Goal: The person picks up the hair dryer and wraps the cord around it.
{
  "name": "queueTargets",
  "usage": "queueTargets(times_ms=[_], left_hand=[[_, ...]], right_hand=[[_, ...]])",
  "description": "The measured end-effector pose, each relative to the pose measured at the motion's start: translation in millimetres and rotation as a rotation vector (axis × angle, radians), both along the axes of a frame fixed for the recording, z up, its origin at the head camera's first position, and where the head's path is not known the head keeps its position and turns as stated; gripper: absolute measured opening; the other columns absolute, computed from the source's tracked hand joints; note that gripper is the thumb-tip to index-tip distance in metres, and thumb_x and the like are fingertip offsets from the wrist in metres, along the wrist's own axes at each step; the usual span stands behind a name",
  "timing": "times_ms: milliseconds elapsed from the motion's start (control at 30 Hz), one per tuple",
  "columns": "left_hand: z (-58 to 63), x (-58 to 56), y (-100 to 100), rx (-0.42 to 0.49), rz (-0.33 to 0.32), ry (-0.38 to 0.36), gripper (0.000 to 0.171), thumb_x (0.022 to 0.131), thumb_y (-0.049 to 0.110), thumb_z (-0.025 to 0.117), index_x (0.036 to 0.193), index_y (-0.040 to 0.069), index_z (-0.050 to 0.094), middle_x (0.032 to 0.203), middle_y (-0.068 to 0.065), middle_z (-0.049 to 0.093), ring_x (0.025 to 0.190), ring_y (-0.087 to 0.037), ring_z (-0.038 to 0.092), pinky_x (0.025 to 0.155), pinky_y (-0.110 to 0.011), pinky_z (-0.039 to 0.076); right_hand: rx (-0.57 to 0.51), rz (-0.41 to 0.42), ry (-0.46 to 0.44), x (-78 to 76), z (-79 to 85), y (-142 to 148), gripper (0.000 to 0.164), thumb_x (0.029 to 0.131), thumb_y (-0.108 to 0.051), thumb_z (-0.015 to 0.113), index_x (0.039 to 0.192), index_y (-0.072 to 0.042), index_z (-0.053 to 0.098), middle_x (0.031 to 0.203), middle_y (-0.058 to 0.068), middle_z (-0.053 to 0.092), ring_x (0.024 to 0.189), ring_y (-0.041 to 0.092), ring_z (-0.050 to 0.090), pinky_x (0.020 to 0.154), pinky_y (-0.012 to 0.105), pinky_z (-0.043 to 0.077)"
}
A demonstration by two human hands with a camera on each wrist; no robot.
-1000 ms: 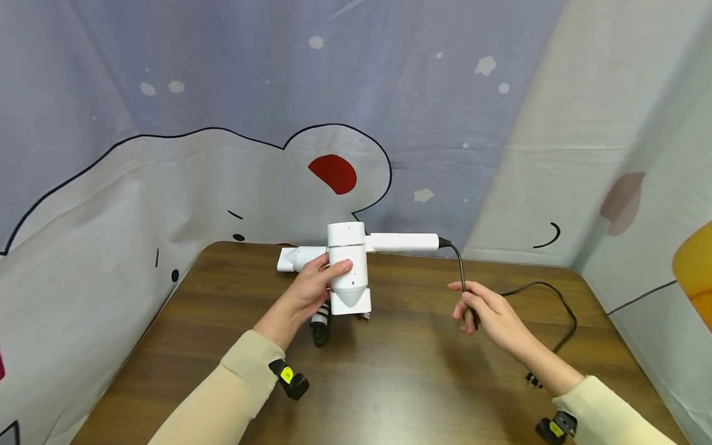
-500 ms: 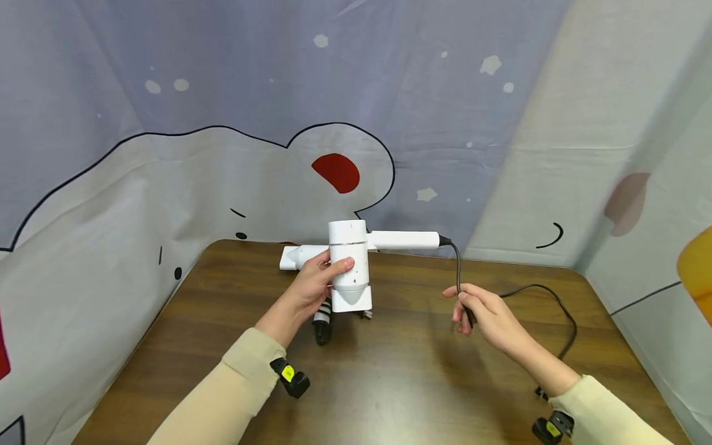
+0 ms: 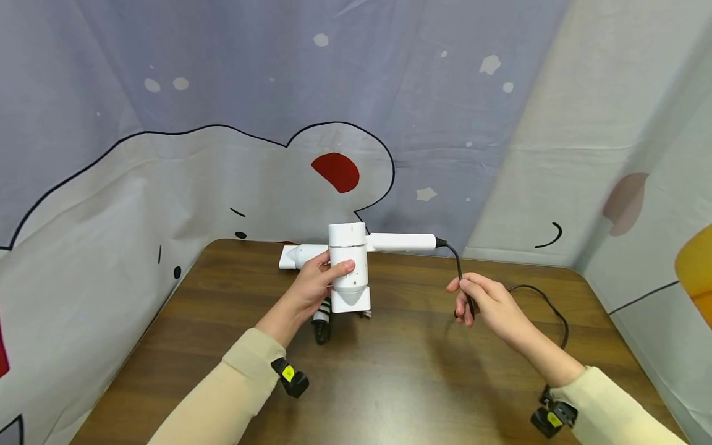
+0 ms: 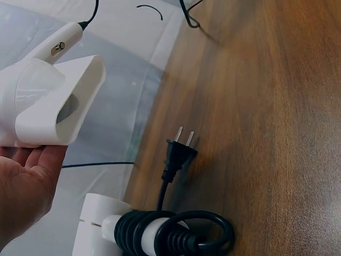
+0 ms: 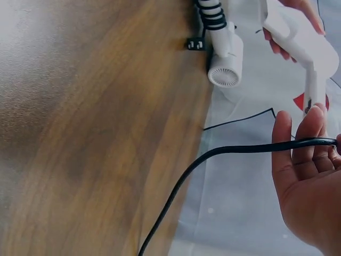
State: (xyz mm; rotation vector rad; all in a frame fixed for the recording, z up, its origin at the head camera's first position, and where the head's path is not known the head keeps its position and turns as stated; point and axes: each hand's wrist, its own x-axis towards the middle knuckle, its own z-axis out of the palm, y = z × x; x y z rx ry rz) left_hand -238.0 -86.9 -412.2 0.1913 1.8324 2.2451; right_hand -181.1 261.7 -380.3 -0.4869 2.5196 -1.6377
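A white hair dryer (image 3: 349,272) is held above the table, its handle pointing right. My left hand (image 3: 308,290) grips its barrel, thumb across the front; in the left wrist view the flat nozzle (image 4: 69,106) opens toward the camera. From the handle end runs a black cord (image 3: 458,264), which my right hand (image 3: 492,309) pinches partway along. The right wrist view has this cord (image 5: 240,149) lying across the fingers. Behind the held dryer lies a second white hair dryer (image 3: 303,255), partly hidden, its cord (image 4: 138,232) wound round the handle and its two-pin plug (image 4: 179,154) on the table.
The brown wooden table (image 3: 400,371) reaches back to a printed cloth (image 3: 233,185). The held dryer's cord loops over the table's right side, its end mostly hidden by the right wrist. Something yellow-orange (image 3: 695,278) shows at the right edge.
My right hand shifts slightly up and right with the cord, and the loop on the table draws in a little. My left hand and the hair dryer stay nearly still.
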Motion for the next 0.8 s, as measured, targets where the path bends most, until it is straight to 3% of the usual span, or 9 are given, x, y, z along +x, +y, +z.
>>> queueTargets(times_ms=[167,500,800], left_hand=[[-1.0,0.0,-0.5,-0.013,0.000,0.000,0.052,0.102,0.014,0.066,0.150,-0.001,0.051,0.128,-0.015,0.068,0.106,-0.020,0.068,0.088,-0.040,0.055],[0.4,0.0,1.9,-0.018,-0.003,0.013,0.052,0.102,0.015,0.066,0.149,-0.002,0.052,0.129,-0.016,0.068,0.106,-0.021,0.068,0.088,-0.039,0.055],[2.0,4.5,4.9,0.021,0.000,-0.009,0.049,0.104,0.014,0.063,0.148,-0.003,0.052,0.120,-0.010,0.070,0.102,-0.019,0.069,0.087,-0.039,0.055]], right_hand=[[-0.015,0.001,0.006,-1.3,1.4,1.1,0.034,0.117,-0.018,0.038,0.117,0.006,0.062,0.074,0.012,0.062,0.058,0.027,0.061,0.067,0.042,0.062],[0.108,-0.002,0.045,2.3,-3.9,-2.5,0.029,0.116,-0.020,0.044,0.112,-0.001,0.066,0.070,0.007,0.059,0.055,0.021,0.058,0.060,0.036,0.054],[-0.003,0.032,-0.012,4.2,-5.8,-13.5,0.030,0.116,-0.020,0.047,0.108,0.004,0.063,0.071,0.011,0.059,0.058,0.024,0.061,0.061,0.037,0.059]])
